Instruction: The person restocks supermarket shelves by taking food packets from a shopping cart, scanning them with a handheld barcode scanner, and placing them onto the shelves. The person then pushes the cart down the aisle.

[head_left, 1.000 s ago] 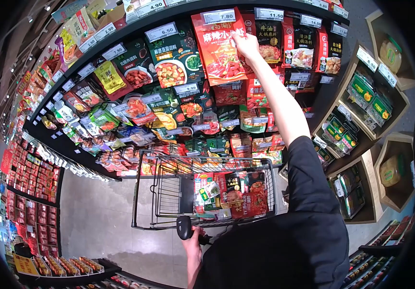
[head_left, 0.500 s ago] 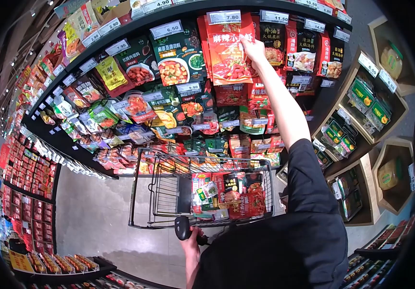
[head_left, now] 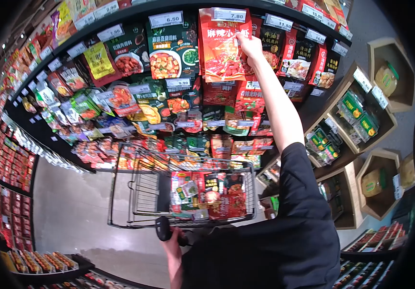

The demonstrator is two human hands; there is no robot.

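Observation:
My right hand (head_left: 251, 48) is stretched out to the upper rack, its fingers closed on the right side of a red crayfish seasoning packet (head_left: 224, 62). The packet still hangs at the front of its row, beneath a 7.80 price tag (head_left: 228, 15). Low in the view, my left hand (head_left: 172, 244) is wrapped round the black handle (head_left: 163, 228) of a wire shopping cart (head_left: 140, 192). Several packets lie in the cart, among them a red packet (head_left: 231, 206) and a black hotpot base packet (head_left: 211, 188).
Green tofu seasoning packets (head_left: 166, 62) hang left of the red row, and black hotpot packets (head_left: 271, 41) hang right. Hexagonal wooden shelves (head_left: 378, 180) with jars stand at the right. Grey floor (head_left: 68, 207) stretches left of the cart.
The view has shifted, so the rack and cart appear further left. My right hand stays on the red packet, which hangs a little straighter. My left hand stays at the cart handle.

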